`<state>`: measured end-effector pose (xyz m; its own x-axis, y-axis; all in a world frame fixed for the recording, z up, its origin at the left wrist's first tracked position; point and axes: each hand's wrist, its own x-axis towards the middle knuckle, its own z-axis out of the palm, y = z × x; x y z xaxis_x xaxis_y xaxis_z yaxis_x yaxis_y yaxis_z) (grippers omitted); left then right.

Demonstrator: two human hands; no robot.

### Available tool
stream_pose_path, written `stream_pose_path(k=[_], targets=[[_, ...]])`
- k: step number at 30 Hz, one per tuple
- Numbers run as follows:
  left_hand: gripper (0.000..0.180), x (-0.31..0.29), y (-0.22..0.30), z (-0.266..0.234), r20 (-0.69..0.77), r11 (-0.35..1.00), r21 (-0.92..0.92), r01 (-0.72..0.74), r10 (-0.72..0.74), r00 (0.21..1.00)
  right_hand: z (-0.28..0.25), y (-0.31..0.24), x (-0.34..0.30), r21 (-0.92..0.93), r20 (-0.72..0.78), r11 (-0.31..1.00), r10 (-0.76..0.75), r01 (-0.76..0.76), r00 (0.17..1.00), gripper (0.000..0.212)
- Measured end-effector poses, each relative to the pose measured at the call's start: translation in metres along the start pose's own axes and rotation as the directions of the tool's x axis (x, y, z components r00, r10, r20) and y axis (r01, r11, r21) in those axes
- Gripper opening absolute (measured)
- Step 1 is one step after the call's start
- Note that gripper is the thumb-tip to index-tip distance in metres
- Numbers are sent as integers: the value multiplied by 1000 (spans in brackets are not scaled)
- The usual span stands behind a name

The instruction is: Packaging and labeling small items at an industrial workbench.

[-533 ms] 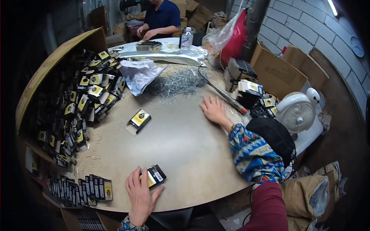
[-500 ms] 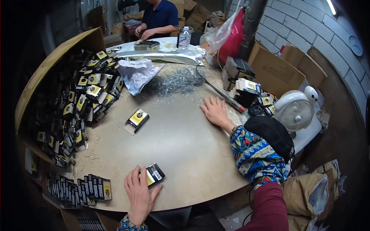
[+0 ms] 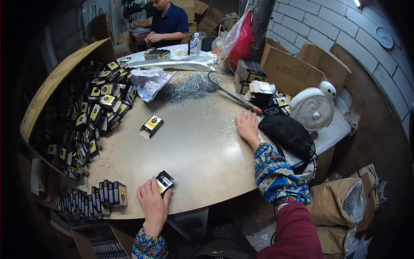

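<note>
At the near edge of the table, my left hand [image 3: 152,203] is closed on a small black-and-yellow cardboard box [image 3: 165,180], fingers over its left side and thumb along the near side. My right hand [image 3: 248,127] rests palm down on the table with fingers spread and nothing in it. Thin metal pins [image 3: 226,129] are strewn just to its left. Beyond them lies a larger heap of silvery pins [image 3: 187,88]. Another such box [image 3: 152,125], its flap open, lies by itself left of the middle.
A big carton [image 3: 64,77] spills many small boxes at left. A row of upright boxes [image 3: 92,200] lines the near left edge. To the right are a black pouch [image 3: 288,134], a white fan [image 3: 312,110] and a wand-like tool [image 3: 237,99]. Across the table sits a co-worker [image 3: 168,23].
My right hand has shifted slightly right across the table, and loose pins now lie scattered to its left. The left thumb has come in against the small box. The whole view has shifted somewhat.
</note>
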<state>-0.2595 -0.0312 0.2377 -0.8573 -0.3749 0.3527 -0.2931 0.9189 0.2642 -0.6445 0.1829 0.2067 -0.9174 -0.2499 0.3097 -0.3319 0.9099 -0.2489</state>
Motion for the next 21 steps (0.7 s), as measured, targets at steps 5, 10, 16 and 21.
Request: stream_pose_path(k=[5, 10, 16, 21], targets=[[55, -16, -1, -10, -45, 996, -58, 63, -65, 997, 2, -45, -19, 178, 170, 972, -181, 150, 969, 63], [52, -13, 14, -26, 46, 933, -315, 174, -168, 985, 6, -72, 20, 156, 299, 930, -365, 333, 882, 57], [51, -19, 33, -40, 169, 551, -763, 338, -335, 927, 5, -104, -39, 255, 401, 849, -529, 463, 748, 53], [36, -42, 25, -42, 390, -55, -915, 399, -369, 844, -34, -34, -86, 406, 1, 764, -549, 501, 836, 41]])
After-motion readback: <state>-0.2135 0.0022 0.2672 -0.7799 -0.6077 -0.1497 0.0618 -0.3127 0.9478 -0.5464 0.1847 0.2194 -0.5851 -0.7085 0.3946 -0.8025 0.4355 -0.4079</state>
